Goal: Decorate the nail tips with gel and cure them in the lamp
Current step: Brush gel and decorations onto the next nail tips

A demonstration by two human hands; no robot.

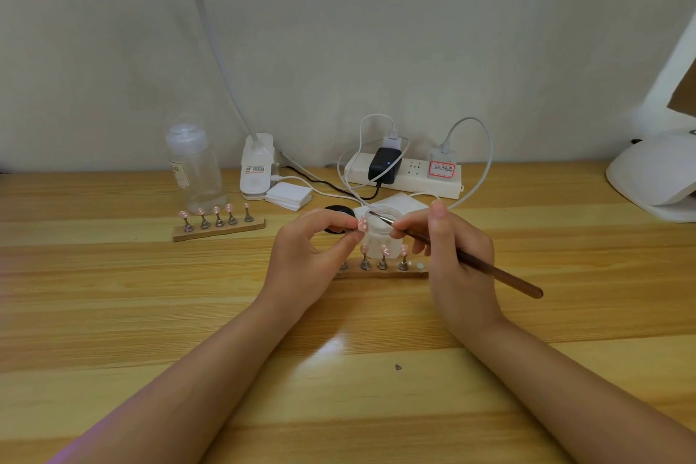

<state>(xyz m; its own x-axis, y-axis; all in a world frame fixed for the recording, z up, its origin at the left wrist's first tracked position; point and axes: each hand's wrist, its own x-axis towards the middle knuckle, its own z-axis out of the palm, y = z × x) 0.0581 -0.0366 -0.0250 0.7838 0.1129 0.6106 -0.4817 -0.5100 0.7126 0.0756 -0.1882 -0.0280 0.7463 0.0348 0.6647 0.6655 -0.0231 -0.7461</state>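
Centre of frame: left hand (316, 249) pinches a small stand carrying a pink nail tip (363, 225) between thumb and fingertips, fingers curled. The tip is held up just left of the jar (384, 234).

Right hand (448, 249) grips a brush (489, 267) like a pen. The brown handle runs down and right past the hand; the metal end points up and left, its tip over the open mouth of the jar and close to the held nail tip. Contact between brush and tip cannot be told.

The jar is frosted and translucent, and stands on the table (150, 313) between the two hands. A black lid (337, 211) lies behind the left hand.

Near rack (380, 271): wooden strip just below the jar, three stands with pink tips visible, one bare metal spot at its right end, left end hidden by the left hand.

Far rack (218, 228): left of centre, five stands with pink tips, all upright.

Behind it: clear bottle (194, 169), clip lamp (256, 169) with its white neck rising to the upper left, stack of white pads (289, 196).

Upper centre, against the wall: power strip (405, 175) with a black adapter and white chargers plugged in, white cables looping.

Right edge of frame: white curing lamp (655, 177), well apart from both hands.
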